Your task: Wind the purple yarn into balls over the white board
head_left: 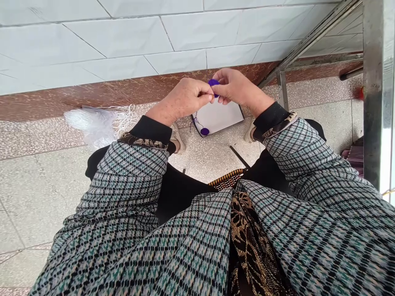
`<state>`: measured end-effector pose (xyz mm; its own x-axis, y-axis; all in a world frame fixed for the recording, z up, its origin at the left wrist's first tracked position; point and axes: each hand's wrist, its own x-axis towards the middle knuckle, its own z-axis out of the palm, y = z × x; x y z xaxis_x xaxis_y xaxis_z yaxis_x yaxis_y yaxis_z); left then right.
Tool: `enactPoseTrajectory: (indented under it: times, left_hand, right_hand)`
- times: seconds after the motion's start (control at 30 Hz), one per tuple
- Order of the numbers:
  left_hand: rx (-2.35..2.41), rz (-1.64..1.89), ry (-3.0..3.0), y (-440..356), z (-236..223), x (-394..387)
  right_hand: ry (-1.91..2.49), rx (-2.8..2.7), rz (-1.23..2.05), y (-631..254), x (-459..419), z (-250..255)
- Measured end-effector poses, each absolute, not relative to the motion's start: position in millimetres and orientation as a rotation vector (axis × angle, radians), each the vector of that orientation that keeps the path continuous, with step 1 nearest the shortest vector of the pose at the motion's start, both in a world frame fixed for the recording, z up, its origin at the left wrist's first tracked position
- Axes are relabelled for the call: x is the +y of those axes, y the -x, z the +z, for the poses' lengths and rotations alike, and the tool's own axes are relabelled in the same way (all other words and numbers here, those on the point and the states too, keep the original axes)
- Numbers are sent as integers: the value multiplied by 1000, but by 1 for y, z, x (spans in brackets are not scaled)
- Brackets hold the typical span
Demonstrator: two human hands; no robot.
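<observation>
Both my hands are close together in front of the wall's base. My right hand (236, 88) pinches a small purple round piece (212, 83), which looks soft like felt or wound yarn. My left hand (188, 98) is closed, thumb against forefinger, right at the edge of that piece; what lies between its fingertips is too small to make out. Below them, a white board (220, 117) with a dark edge lies on the floor. On its near left corner sits a second purple round piece (204, 131), with a thin dark purple strand (196, 121) beside it.
A clear plastic bag (92, 123) with white cord (125, 119) spilling out lies left on the speckled floor. My shoes (177, 139) flank the board. A metal frame (372, 102) stands to the right, and a tiled wall (197, 31) rises ahead. A woven seat edge (228, 179) shows beneath me.
</observation>
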<state>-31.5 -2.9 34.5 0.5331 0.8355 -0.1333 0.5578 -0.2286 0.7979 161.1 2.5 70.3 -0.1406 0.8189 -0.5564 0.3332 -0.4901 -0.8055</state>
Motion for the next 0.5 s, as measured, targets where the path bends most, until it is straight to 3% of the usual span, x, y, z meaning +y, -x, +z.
enactPoseTrajectory:
  times: [0.2, 0.37, 0.5]
  left_hand:
    - [1240, 513, -1856, 41, 37, 8]
    - [1289, 553, -1750, 46, 29, 16]
    - [1289, 595, -1726, 46, 40, 9]
  right_hand:
    - [1548, -1585, 1921, -171, 1, 64]
    - [1404, -1546, 2057, -174, -4, 75]
    - [1558, -1364, 2009, -172, -4, 81]
